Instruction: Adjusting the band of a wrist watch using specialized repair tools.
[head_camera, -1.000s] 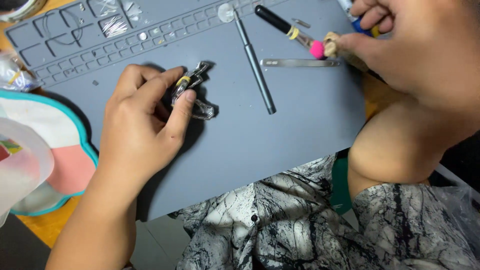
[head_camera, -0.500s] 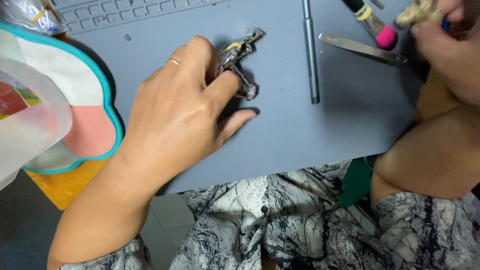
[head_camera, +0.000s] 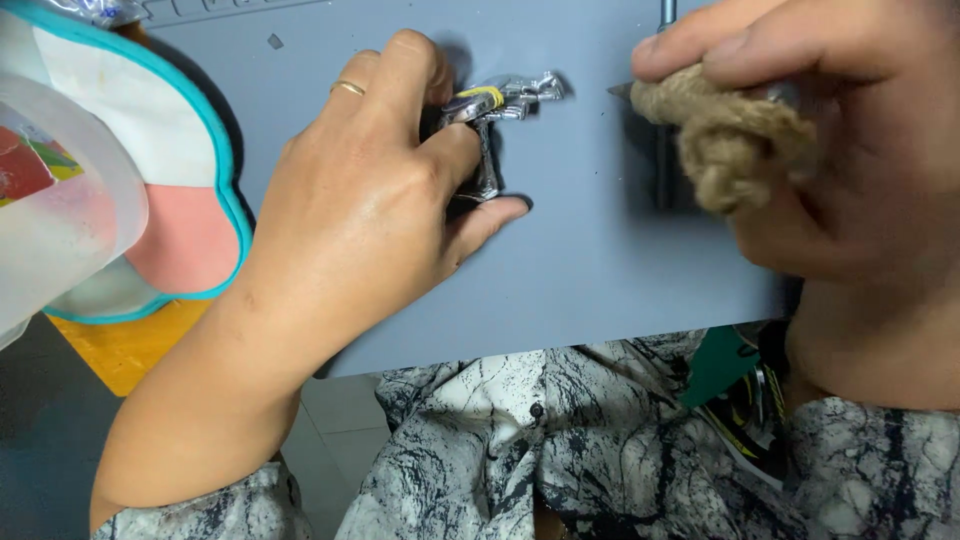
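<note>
My left hand (head_camera: 370, 210) rests on the grey mat (head_camera: 590, 270), curled around a small shiny metal piece (head_camera: 495, 110). My thumb presses along its lower side and my fingers close over it from above, so I am grasping it against the mat. The piece is silvery, with a yellow band (head_camera: 482, 95) wrapped across its upper part, and its far end pokes out past my fingertips toward the right. It sits near the top middle of the mat, touching the surface under my hand. A thin gold ring (head_camera: 349, 88) shows on one finger of that hand.

My right hand (head_camera: 840, 160) hangs close to the camera at the upper right, clenched on a knot of rough brown rope (head_camera: 730, 140). My thumb and fingers pinch the rope from above while the bulky knot bulges out below them. The rope is held above the mat, well apart from the metal piece. Behind it a dark metal rod (head_camera: 666, 60) lies upright on the mat, mostly hidden by the rope and my fingers.

To the left, a pad with a teal border (head_camera: 215, 190) and a pink patch lies partly on the mat's edge, and a clear plastic tub (head_camera: 60, 210) sits over it. The orange table (head_camera: 130, 345) shows below the pad. My patterned shirt (head_camera: 560, 440) fills the bottom.
</note>
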